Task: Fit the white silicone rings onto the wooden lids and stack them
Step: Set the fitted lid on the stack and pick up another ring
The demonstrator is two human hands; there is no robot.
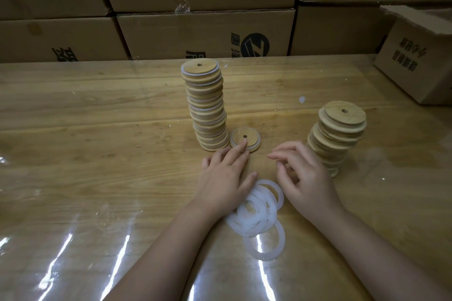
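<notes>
Straight-fingered left hand [225,173] touches a round holed wooden lid [252,136] beside the tall lid stack [208,105]; right hand [308,178] hovers relaxed, empty.

I count 2 stacks of wooden lids: 1 tall stack [206,107] at 12 o'clock and 1 shorter stack [337,134] at 3 o'clock. I cannot count surely the lids inside each. 1 single lid [253,139] lies alone. The white rings [256,212] at 6 o'clock overlap; I see at least 5. There are 7 cardboard boxes [205,32].
</notes>
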